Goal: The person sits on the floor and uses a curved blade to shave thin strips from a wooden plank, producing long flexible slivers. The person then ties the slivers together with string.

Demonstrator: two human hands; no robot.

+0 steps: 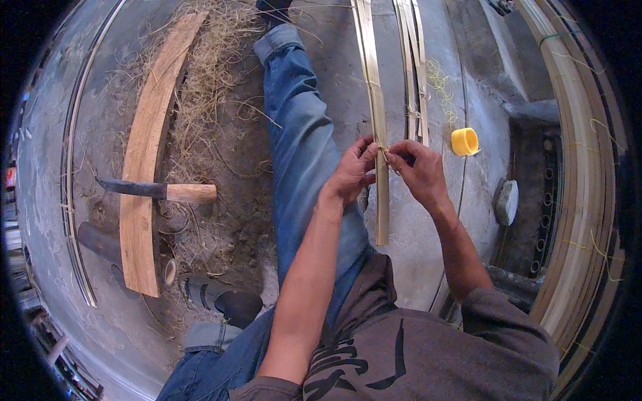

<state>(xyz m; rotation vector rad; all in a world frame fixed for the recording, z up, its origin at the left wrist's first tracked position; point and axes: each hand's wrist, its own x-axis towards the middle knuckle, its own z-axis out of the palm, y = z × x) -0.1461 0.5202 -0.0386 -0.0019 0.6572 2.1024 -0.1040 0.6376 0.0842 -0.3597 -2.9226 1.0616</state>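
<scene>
A narrow bundle of pale bamboo strips (382, 207) stretches away from me beside my outstretched leg. My left hand (350, 172) is closed on the bundle from its left side, thumb and forefinger at a thin yellowish string (382, 148) wound around the strips. On the other side, my right hand (421, 172) pinches at the same tie, its fingertips close to the left thumb. The string's ends are too fine to follow between the fingers.
To the right lie more strips (421, 87), loose yellow string (438, 83), a yellow roll (465, 142) and a long strip stack (575, 200). On the left, a hatchet-like curved knife (190, 193) rests across a wooden plank (144, 160), beside fibrous shavings (210, 73).
</scene>
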